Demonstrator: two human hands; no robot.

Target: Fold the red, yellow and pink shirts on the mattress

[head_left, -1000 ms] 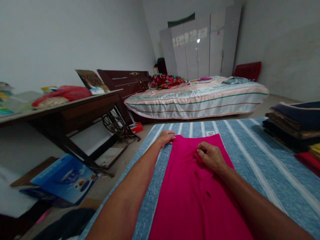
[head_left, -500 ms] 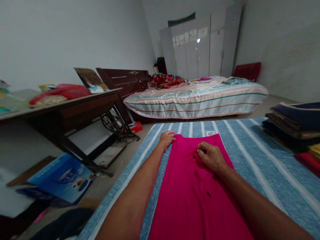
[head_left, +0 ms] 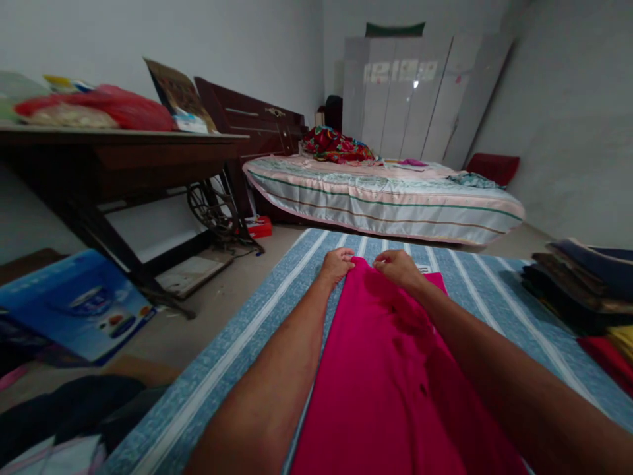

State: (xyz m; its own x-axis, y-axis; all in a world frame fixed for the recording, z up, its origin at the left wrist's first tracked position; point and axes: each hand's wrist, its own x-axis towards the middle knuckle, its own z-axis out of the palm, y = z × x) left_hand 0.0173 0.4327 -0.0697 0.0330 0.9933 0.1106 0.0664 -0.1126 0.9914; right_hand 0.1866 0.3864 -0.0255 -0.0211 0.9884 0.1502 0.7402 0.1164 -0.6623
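Observation:
A bright pink garment [head_left: 366,369] lies lengthwise on a blue-and-white striped cloth, its narrow end away from me. It has wrinkles and a small dark spot in the middle. At its far left corner, my left hand [head_left: 337,265] is closed with thumb and fingers on the cloth's edge. My right hand [head_left: 399,269] is just above the far edge, its fingertips pinched together and a shadow on the pink fabric below. Whether any cloth is between those fingertips I cannot make out. Part of a white printed label [head_left: 428,269] shows beyond my right wrist.
The striped cloth [head_left: 237,330] spreads around the garment. Folded dark clothes [head_left: 568,290] are stacked at the right, beside red and yellow cloth. A bed [head_left: 386,198] stands beyond. To the left are a sewing-machine table [head_left: 148,152] and a blue box [head_left: 84,307] on the floor.
My right hand has moved from the garment's upper middle to its far edge, closer to my left hand. My left hand stays at the corner. The head view has shifted slightly.

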